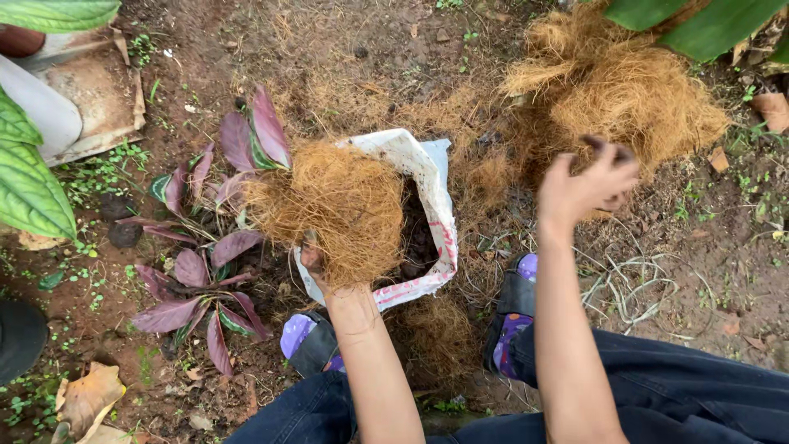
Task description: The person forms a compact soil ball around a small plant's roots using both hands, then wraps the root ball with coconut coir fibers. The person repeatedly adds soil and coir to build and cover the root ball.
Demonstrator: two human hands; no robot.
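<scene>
**Hands full of coconut fibre over a sack on bare ground**

From the head camera I see my left hand [316,263] closed round a big clump of brown fibre [333,210], fingers mostly buried in it, held right over the open mouth of a white sack [427,177]. The clump hides most of the opening; only a dark strip of the sack's inside shows at its right edge. My right hand [585,185] is raised out to the right, fingers loosely curled and partly spread, gripping nothing I can make out, with its dark fingertips just at the lower left edge of a large heap of the same fibre [612,86] lying on the soil.

Loose strands trail between heap and sack. Just left of the sack stands a plant with purple leaves [205,247], its nearest leaves touching the held clump. Below, my sandalled feet [514,308] flank the sack's lower end, dark trousers [682,386] at the frame's bottom. Broad green leaves [29,181] crowd the left edge, dry brown leaves [86,399] lie lower left, and pale roots [625,288] sprawl to the right.
</scene>
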